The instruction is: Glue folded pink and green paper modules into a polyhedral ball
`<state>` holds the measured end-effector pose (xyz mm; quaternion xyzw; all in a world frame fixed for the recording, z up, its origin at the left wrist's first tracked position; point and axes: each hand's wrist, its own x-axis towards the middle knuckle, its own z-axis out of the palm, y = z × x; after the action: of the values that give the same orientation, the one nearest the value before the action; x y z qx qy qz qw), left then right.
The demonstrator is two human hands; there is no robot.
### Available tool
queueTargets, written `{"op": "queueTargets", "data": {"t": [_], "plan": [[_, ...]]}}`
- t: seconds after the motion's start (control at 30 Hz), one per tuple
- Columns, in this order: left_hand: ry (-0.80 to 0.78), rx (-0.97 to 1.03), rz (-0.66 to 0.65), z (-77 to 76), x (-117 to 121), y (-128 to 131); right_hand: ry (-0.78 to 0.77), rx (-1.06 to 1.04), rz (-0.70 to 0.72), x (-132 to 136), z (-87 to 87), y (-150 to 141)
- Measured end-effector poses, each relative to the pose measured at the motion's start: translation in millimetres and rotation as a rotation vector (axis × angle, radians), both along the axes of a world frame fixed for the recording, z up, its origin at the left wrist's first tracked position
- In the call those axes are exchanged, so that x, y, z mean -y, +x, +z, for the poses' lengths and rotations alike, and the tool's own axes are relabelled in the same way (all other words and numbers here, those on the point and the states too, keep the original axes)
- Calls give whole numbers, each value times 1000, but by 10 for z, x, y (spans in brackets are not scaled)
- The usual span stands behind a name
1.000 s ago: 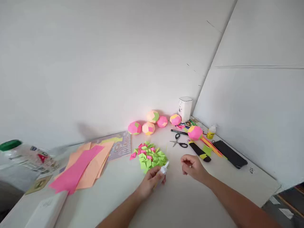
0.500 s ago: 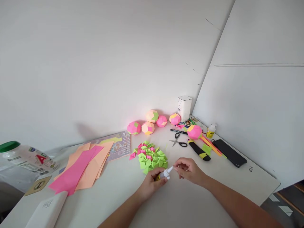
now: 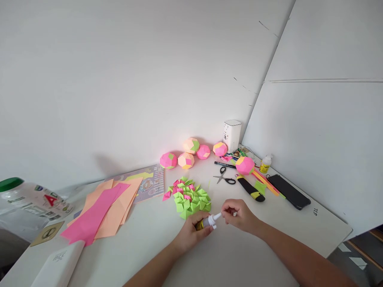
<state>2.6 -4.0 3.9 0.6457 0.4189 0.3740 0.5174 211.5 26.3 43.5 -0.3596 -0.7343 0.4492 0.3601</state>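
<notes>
My left hand (image 3: 193, 232) is closed round a small glue bottle (image 3: 204, 223) with a yellow label, tilted so its white nozzle points up and right. At the nozzle tip, the fingers of my right hand (image 3: 239, 215) are pinched together; whatever they hold, if anything, is too small to make out. Just beyond my left hand lies a pile of folded green and pink paper pieces (image 3: 194, 201). Black-handled scissors (image 3: 224, 176) rest past the pile, with a black and yellow utility knife (image 3: 250, 188) to their right.
Several paper balls (image 3: 186, 160) sit along the wall near a white container (image 3: 232, 134). On the right are a black phone (image 3: 289, 191) and another glue bottle (image 3: 265, 163). Pink and orange paper sheets (image 3: 98, 209), a white power bank (image 3: 60, 263) and a green-lidded jar (image 3: 32, 199) stand left.
The glue bottle in my left hand has tilted slightly lower, its nozzle shifting right. My right hand has moved a little right, its fingers curled tighter by the tip.
</notes>
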Motion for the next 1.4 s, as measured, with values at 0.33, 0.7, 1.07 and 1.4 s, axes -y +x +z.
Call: {"op": "queueTargets", "data": {"t": [0.33, 0.7, 1.07, 1.4], "plan": [[-103, 249, -170, 53, -13, -41, -124, -155, 26, 32, 17, 14], [-140, 349, -173, 32, -51, -83, -221, -312, 111, 69, 112, 35], [-167, 349, -174, 36, -43, -89, -188, -180, 86, 116, 136, 1], [-185, 359, -161, 44, 3, -29, -233, -197, 140, 238, 49, -48]]}}
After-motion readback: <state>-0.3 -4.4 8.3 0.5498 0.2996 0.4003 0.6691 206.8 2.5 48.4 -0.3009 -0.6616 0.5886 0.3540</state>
